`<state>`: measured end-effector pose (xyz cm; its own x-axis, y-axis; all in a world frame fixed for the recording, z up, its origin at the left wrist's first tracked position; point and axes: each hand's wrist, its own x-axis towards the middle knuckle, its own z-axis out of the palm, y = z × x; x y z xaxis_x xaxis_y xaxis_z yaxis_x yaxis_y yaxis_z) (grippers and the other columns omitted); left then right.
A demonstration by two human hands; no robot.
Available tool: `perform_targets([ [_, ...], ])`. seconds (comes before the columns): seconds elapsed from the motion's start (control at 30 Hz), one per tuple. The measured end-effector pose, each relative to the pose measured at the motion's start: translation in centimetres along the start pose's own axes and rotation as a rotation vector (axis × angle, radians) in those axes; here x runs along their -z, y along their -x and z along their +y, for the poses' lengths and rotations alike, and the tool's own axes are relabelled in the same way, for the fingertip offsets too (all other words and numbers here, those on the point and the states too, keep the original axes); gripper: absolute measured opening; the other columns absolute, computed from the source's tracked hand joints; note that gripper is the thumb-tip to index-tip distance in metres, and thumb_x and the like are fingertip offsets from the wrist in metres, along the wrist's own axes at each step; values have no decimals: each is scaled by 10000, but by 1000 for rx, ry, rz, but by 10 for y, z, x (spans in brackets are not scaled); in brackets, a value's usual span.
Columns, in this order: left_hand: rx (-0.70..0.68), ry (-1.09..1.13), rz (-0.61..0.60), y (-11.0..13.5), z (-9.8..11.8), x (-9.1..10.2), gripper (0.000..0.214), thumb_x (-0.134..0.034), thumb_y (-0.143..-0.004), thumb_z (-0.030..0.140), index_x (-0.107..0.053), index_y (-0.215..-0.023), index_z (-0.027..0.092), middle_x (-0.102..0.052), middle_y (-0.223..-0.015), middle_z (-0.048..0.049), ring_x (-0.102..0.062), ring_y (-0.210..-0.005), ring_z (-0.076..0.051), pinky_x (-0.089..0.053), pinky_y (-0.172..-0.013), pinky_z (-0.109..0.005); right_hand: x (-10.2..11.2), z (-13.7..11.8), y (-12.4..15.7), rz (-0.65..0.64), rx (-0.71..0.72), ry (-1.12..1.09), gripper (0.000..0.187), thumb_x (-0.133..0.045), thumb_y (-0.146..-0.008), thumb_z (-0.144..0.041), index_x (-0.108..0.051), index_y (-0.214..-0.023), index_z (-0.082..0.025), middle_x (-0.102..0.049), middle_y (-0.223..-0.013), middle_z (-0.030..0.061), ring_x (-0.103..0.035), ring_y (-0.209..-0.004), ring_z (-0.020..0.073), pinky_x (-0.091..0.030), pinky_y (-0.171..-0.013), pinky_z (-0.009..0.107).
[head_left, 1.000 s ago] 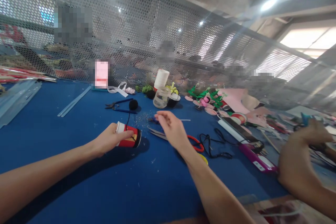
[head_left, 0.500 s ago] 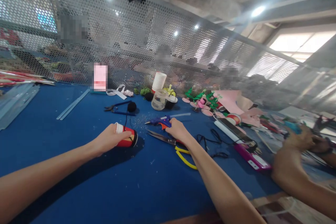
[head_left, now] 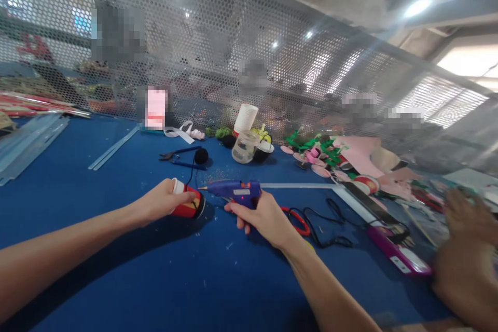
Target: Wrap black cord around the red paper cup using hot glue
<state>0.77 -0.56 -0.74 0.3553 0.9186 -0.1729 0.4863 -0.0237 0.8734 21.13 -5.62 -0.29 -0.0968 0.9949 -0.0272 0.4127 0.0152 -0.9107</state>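
Note:
My left hand (head_left: pixel 160 202) is closed round a red paper cup (head_left: pixel 191 207) with a white rim, held tilted on its side just over the table. A black cord runs up from the cup to a small ball of black yarn (head_left: pixel 201 156). My right hand (head_left: pixel 264 217) grips a blue glue gun (head_left: pixel 233 190), its nozzle pointing left at the cup, close to it. A clear glue stick (head_left: pixel 298 185) sticks out of the gun's back. Behind my right hand, scissors with a red handle (head_left: pixel 300 222) lie partly hidden.
Pliers (head_left: pixel 179 154) lie beyond the cup. A clear plastic jar (head_left: pixel 245 148) and stacked white cups (head_left: pixel 246 118) stand at the back. Pink and green craft flowers (head_left: pixel 313 153), a purple power strip (head_left: pixel 402 254) and another person's hand (head_left: pixel 467 218) are at the right.
My right hand has lifted the glue gun off the table and brought its nozzle near the cup. My left hand still holds the cup. The view has turned slightly.

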Motion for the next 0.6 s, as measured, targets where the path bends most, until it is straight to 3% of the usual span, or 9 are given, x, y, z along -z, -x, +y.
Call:
perform_targets([
  [0.2,36,27,-26,0,4,0,350,-533,-606,463,-459,-462,152,-348,-401,63,-252,-386,-63,-150,-395,-216,-2,-9,12,58,-133,92,181,-543,-653,-303,-566,-590,-136,-472,-376,-26,-421,-321,74,-378,-343,191],
  [0.6,30,10,-40,3,7,-1,328,-509,-628,451,-501,-510,144,-345,-419,63,-251,-405,-70,-158,-413,-216,-5,-8,16,33,-117,157,169,-510,-664,-307,-548,-613,-150,-420,-346,-46,-402,-306,76,-371,-319,188],
])
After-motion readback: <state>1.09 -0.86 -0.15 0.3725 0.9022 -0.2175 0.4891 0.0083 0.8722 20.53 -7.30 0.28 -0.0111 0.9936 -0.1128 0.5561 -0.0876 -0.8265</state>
